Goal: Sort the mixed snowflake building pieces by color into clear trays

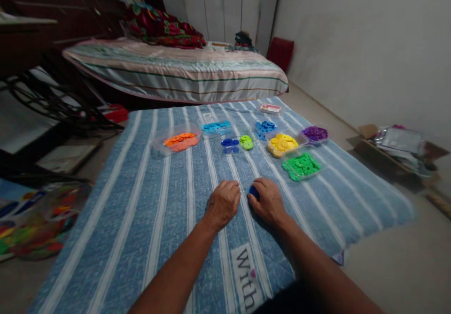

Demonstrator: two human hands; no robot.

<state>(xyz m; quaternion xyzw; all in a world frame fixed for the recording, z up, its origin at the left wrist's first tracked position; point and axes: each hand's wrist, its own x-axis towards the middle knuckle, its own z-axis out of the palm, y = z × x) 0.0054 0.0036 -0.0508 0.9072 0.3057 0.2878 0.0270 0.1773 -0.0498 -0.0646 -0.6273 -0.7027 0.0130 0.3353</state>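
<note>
My left hand rests knuckles-up on the blue striped cloth, its fingers curled under; what they hold, if anything, is hidden. My right hand lies beside it, fingers closed round a small dark blue piece that shows at its left edge. Beyond the hands stand clear trays of sorted pieces: orange, light blue, dark blue, lime, blue, yellow, purple and green.
A bed with a striped cover stands behind the cloth. A bag of mixed coloured pieces lies on the floor at the left. An open cardboard box sits at the right by the wall. A small white packet lies at the cloth's far edge.
</note>
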